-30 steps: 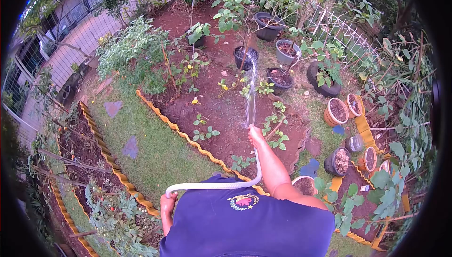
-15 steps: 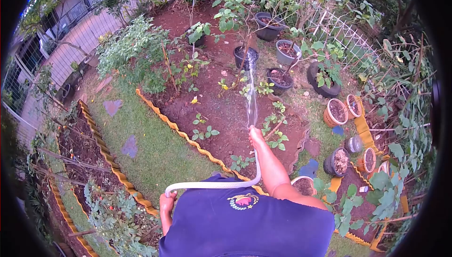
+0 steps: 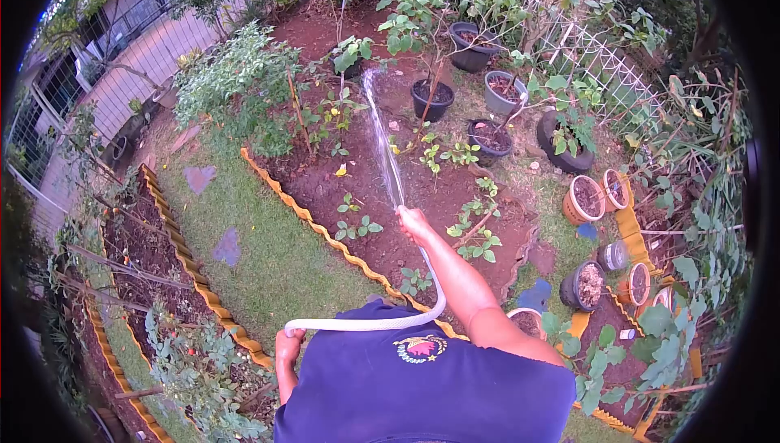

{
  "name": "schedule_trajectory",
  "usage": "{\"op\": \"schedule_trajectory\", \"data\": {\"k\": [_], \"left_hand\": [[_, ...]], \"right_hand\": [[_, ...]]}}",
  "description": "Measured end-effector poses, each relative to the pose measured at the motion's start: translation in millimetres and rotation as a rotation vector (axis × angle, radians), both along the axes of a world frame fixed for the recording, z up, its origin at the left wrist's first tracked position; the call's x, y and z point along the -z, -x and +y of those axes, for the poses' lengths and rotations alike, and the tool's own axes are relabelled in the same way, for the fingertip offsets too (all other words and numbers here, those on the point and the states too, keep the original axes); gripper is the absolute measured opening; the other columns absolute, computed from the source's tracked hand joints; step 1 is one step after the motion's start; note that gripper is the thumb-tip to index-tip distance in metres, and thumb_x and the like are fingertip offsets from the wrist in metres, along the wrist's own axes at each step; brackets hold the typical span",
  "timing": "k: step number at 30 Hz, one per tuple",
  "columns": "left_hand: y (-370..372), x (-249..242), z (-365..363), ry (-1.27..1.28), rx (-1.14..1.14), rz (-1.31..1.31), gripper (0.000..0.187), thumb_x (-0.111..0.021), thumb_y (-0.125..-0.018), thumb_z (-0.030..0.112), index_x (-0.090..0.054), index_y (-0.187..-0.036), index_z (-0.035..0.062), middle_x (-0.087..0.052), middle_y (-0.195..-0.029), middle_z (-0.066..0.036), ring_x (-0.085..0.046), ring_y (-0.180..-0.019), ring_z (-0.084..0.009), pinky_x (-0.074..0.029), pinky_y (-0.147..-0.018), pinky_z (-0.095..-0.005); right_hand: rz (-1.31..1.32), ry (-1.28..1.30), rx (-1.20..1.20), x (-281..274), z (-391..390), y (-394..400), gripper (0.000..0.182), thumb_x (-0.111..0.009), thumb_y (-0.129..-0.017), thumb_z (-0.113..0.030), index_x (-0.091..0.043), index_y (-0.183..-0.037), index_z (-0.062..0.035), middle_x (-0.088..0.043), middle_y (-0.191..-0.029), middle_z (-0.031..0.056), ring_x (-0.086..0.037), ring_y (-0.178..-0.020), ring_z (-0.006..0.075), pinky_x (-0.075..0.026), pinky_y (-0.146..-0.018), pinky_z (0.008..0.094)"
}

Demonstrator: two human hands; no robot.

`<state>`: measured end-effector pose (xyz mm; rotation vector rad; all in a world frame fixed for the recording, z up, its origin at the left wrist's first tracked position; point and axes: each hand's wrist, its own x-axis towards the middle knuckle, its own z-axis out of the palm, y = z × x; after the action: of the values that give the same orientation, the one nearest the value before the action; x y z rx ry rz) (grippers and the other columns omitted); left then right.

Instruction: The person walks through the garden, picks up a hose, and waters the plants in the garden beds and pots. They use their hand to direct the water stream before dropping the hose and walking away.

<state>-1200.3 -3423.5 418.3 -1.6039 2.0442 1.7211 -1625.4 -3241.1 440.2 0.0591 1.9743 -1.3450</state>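
While the right hand (image 3: 414, 225) is closed around the end of a white hose (image 3: 366, 324), water (image 3: 383, 142) shoots out over the reddish soil (image 3: 321, 191), to the left of a black pot (image 3: 431, 110). The left hand (image 3: 289, 345) is clasped around the hose lower down, beside the blue shirt (image 3: 422, 402); between the two hands the hose makes a bend.

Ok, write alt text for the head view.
A person's right hand sprays water from a white garden hose across a brown soil bed; the left hand holds the hose farther back. Wavy yellow edging borders the bed.
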Motion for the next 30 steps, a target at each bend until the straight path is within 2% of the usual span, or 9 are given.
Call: {"op": "schedule_trajectory", "data": {"k": [18,24,27,30], "left_hand": [[1.1,-12.2,8.6,0.004,-0.039,-0.035,0.021,-0.070,-0.083,0.020,-0.066,-0.075,0.0003,-0.060,-0.064,-0.002,-0.051,-0.055,-0.0108,-0.040,-0.051,-0.0299],[1.2,-6.6,8.1,0.018,-0.022,-0.029,0.022,-0.069,-0.082,0.020,-0.066,-0.075,0.0001,-0.061,-0.064,-0.002,-0.051,-0.055,-0.0106,-0.039,-0.050,-0.0296],[3.2,-4.4,7.4,0.020,-0.018,-0.020,0.020,-0.068,-0.082,0.018,-0.066,-0.076,-0.0003,-0.061,-0.064,-0.003,-0.052,-0.055,-0.0109,-0.040,-0.051,-0.0299],[4.1,-1.3,7.5,0.016,-0.030,-0.021,0.018,-0.067,-0.082,0.017,-0.066,-0.077,-0.0007,-0.061,-0.065,-0.003,-0.052,-0.056,-0.0114,-0.040,-0.052,-0.0303]], "right_hand": [[-0.014,-0.077,-0.006,6.9,-14.6,5.4,0.028,-0.049,-0.088,-0.040,-0.057,-0.082,-0.0139,-0.045,-0.056,-0.0036,-0.036,-0.040,0.0084,-0.027,-0.037,0.0274],[0.059,-0.083,-0.067,6.2,-17.8,9.0,0.030,-0.047,-0.089,-0.040,-0.060,-0.083,-0.0132,-0.046,-0.055,-0.0034,-0.039,-0.040,0.0088,-0.028,-0.036,0.0278],[0.160,0.079,0.033,-9.4,-24.6,12.4,0.030,-0.048,-0.089,-0.039,-0.061,-0.083,-0.0121,-0.046,-0.054,-0.0035,-0.039,-0.040,0.0091,-0.028,-0.036,0.0286],[0.280,0.060,-0.014,4.3,-29.1,26.4,0.031,-0.050,-0.088,-0.038,-0.061,-0.078,-0.0108,-0.047,-0.054,-0.0036,-0.040,-0.040,0.0093,-0.030,-0.036,0.0296]]}}
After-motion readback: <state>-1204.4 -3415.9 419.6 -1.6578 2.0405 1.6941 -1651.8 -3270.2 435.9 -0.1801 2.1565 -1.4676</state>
